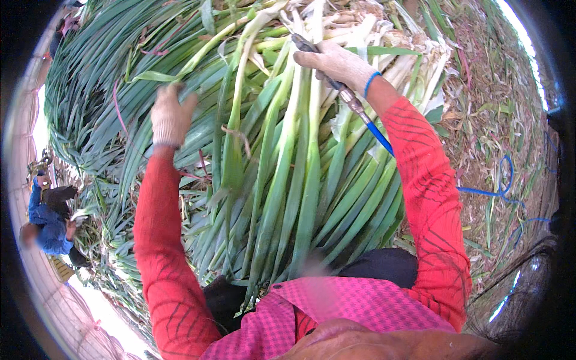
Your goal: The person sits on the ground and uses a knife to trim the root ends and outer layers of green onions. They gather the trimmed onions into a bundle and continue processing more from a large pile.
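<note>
My right hand (335, 65), in a pale knit glove, grips an air blow gun (306, 44) with a thin nozzle. A metal coupling (352, 100) joins the gun to a blue hose (380, 138) that runs under my right forearm. The nozzle points at the white stalks of a heap of long green onions (288, 135). My left hand (173, 114), also gloved and slightly blurred, is above the dark green leaves, thumb apart from the fingers. Just beyond its fingertips lies a bent pale-green leaf (155, 75); whether they touch is unclear.
Dry leaf scraps (495, 112) cover the ground at right, where a loop of blue hose (506, 175) lies. Pink strings (118, 105) are tangled among the leaves. At far left another person (49, 220) in blue sits beside more onions. White roots (418, 42) bunch at the top.
</note>
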A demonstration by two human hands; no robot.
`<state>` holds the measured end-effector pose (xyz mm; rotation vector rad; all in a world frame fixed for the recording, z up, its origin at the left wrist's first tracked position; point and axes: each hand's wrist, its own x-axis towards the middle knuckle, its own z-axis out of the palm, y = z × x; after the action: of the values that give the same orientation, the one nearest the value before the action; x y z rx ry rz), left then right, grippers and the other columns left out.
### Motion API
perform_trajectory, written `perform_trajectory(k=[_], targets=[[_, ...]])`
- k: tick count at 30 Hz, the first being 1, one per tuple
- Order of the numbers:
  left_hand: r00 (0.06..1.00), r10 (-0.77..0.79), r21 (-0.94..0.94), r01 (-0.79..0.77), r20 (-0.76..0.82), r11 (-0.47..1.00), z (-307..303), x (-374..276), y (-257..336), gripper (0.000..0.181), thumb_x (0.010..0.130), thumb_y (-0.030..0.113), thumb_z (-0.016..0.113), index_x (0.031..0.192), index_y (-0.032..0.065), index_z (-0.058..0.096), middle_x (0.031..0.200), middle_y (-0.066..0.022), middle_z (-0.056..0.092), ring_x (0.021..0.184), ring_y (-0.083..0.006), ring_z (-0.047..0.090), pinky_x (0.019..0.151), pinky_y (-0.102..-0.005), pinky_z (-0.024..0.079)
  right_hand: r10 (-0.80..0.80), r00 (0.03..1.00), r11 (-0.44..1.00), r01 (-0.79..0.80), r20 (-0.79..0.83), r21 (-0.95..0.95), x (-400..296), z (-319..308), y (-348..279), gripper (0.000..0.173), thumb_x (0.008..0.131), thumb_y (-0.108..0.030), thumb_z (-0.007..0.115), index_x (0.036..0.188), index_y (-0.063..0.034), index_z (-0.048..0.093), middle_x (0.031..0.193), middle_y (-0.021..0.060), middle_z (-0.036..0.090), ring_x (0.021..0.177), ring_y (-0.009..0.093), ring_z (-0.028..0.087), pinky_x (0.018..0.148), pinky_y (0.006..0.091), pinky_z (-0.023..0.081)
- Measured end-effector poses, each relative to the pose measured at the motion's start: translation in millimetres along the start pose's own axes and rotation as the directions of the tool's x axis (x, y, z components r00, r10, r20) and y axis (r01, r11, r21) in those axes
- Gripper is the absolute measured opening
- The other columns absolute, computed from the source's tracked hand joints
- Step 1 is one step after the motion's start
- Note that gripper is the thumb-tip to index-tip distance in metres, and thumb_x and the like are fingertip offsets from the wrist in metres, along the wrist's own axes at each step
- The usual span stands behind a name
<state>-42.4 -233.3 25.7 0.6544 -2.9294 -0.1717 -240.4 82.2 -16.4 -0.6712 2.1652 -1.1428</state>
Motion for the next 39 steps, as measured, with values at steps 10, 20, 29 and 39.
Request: perform_trajectory(k=[10,20,29,39], targets=[[0.942,-0.137,0.419,-0.005,0.308,0.908,17,57,-59,0.047,0.085,0.036,0.062,0.125,0.012,0.067,0.124,-0.0181,0.067,0.116,-0.0343,0.064,0.097,-0.046,0.051,0.002,0.999,0.999,-0.005,-0.044,-0.054,-18,10,11,0.084,0.083,-0.072,0.065,0.122,0.0019,0.057,0.082,0.0072,0.06,0.07,0.017,0.062,0.06,0.0333,0.05],[0.622,0.085,-0.609,0.715,0.778,0.343,4,-92,73,0.048,0.096,0.026,0.059,0.135,-0.0022,0.055,0.112,-0.0116,0.07,0.091,-0.0197,0.071,0.083,-0.0333,0.058,-0.016,0.98,0.986,-0.017,0.197,0.167,-130,23,-4,0.086,0.082,-0.062,0.069,0.135,0.0043,0.051,0.115,0.0228,0.068,0.111,0.033,0.064,0.098,0.0401,0.048],[0.733,0.111,-0.65,0.509,0.671,0.564,35,-100,53,0.046,0.095,0.026,0.062,0.131,-0.0029,0.056,0.108,-0.0128,0.07,0.09,-0.0192,0.07,0.079,-0.0323,0.058,0.07,0.916,0.997,-0.079,0.396,0.004,-131,51,-15,0.069,0.085,-0.055,0.069,0.126,-0.0012,0.056,0.095,0.016,0.068,0.08,0.026,0.068,0.076,0.0387,0.054],[0.677,-0.015,-0.49,0.547,0.736,0.679,-6,-107,77,0.055,0.092,0.034,0.062,0.129,-0.0064,0.056,0.1,-0.0111,0.067,0.089,-0.0171,0.063,0.079,-0.0329,0.053,-0.041,0.996,0.999,0.042,0.078,-0.016,-31,12,-4,0.076,0.08,-0.072,0.065,0.096,0.002,0.064,0.075,0.0122,0.064,0.064,0.02,0.064,0.059,0.0349,0.052]])
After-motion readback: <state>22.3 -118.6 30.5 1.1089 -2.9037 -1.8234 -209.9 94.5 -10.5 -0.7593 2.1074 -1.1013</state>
